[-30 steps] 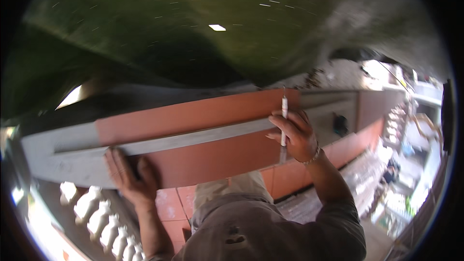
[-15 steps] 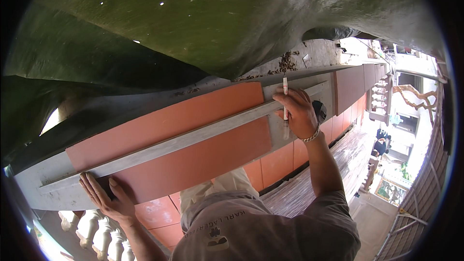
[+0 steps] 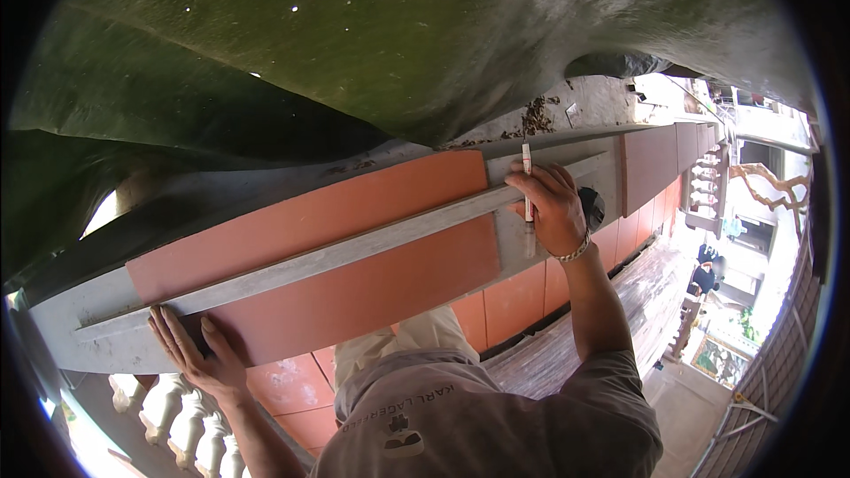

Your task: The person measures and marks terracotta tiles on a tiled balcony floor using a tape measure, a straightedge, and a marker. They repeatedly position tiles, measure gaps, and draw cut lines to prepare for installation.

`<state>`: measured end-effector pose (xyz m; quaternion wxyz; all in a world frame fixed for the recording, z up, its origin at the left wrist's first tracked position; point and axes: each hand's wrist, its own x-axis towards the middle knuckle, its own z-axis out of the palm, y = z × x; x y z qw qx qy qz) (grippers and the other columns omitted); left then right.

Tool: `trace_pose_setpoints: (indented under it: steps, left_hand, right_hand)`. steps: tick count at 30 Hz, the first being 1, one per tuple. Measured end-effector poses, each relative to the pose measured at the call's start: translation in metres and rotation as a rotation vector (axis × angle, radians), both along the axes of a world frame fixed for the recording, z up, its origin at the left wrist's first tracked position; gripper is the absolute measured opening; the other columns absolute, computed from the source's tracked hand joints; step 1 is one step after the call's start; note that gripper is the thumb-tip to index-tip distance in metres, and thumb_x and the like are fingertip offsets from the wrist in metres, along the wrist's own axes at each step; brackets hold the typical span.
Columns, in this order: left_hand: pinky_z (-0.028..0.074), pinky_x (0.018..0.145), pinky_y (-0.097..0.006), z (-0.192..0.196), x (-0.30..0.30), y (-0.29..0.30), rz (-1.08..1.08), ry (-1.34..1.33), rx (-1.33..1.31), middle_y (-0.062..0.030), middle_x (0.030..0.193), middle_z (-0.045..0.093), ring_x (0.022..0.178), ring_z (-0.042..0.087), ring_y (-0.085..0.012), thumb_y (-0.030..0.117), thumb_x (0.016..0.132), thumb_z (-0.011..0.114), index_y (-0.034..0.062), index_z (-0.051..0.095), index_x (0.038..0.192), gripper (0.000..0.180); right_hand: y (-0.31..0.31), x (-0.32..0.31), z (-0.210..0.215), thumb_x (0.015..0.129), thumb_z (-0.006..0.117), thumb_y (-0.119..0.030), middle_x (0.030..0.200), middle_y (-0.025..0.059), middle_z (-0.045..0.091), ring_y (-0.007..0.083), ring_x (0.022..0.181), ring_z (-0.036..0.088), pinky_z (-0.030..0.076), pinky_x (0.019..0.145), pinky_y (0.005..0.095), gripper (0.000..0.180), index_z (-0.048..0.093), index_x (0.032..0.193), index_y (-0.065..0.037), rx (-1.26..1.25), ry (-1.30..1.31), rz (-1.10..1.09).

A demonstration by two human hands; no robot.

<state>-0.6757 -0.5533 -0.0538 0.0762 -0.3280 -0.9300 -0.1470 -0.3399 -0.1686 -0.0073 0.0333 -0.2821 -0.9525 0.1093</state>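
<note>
A long grey straightedge bar (image 3: 336, 258) lies lengthwise across a reddish-brown tile (image 3: 381, 294) on top of a grey ledge (image 3: 97, 357). Near the bar's left end, my left hand (image 3: 205, 361) rests with thumb and fingers apart, fingertips against the bar and palm by the tile's left end. My right hand (image 3: 553, 208) is at the bar's other end, past the tile's right edge, gripping a white and red marker (image 3: 527, 159) that stands roughly upright between the fingers. Close beside my right wrist is a black rounded object (image 3: 591, 207), partly hidden, its kind unclear.
A green tarp (image 3: 354, 44) hangs over the far side. More brown tiles (image 3: 651, 164) cover the ledge farther right. White balusters (image 3: 168, 407) stand below at left. Dry leaves (image 3: 537, 115) lie behind the ledge. A long plank-like surface (image 3: 584, 319) runs below at right.
The whole view has shifted slightly. Both hands keep about the same places on the bar, and the marker stays in my right hand.
</note>
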Motion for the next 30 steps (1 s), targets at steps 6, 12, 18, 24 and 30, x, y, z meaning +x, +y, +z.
trace_pose_setpoints:
  steps: [6,12,18,24,30]
  left_hand:
    - [0.031,0.115,-0.053,0.001,0.0,0.001,-0.01,-0.011,0.012,-0.0245,0.149,0.046,0.142,0.036,-0.0449,0.022,0.098,0.056,-0.0059,0.049,0.142,0.053]
    - [0.031,0.115,-0.053,0.002,0.001,0.002,-0.025,0.009,0.015,-0.0246,0.149,0.046,0.142,0.037,-0.0454,0.021,0.098,0.055,-0.006,0.048,0.142,0.052]
    - [0.031,0.115,-0.054,0.0,0.0,0.001,-0.025,0.017,0.012,-0.0248,0.149,0.046,0.142,0.037,-0.0453,0.022,0.098,0.054,-0.0058,0.048,0.143,0.053]
    - [0.03,0.116,-0.054,0.0,0.001,0.001,-0.011,0.01,0.005,-0.0243,0.149,0.046,0.143,0.036,-0.0451,0.023,0.098,0.054,-0.0057,0.048,0.143,0.053]
    - [0.038,0.111,-0.052,0.01,0.001,0.01,-0.067,0.057,-0.013,-0.0306,0.146,0.044,0.136,0.043,-0.0475,0.02,0.096,0.058,-0.0085,0.051,0.139,0.051]
  right_hand:
    - [0.0,0.002,-0.002,0.064,0.083,-0.007,0.116,0.0108,0.069,0.0324,0.108,0.063,0.048,0.096,0.0452,0.046,0.067,0.107,-0.007,0.016,0.0,0.004]
    - [0.001,0.004,-0.005,0.063,0.084,-0.006,0.116,0.0111,0.069,0.0328,0.107,0.064,0.048,0.095,0.0451,0.048,0.067,0.108,-0.007,0.028,0.021,0.018]
    - [0.004,0.003,-0.005,0.064,0.084,-0.011,0.112,0.0087,0.071,0.0311,0.099,0.066,0.049,0.09,0.044,0.046,0.067,0.106,-0.009,0.052,0.033,0.037]
    - [0.006,0.001,-0.004,0.064,0.083,-0.01,0.114,0.01,0.07,0.0325,0.101,0.065,0.049,0.092,0.0441,0.046,0.067,0.107,-0.008,0.029,0.026,0.031]
    - [0.005,0.006,-0.005,0.064,0.083,-0.008,0.11,0.009,0.071,0.0324,0.101,0.064,0.05,0.088,0.0447,0.047,0.069,0.109,-0.01,0.037,0.024,0.011]
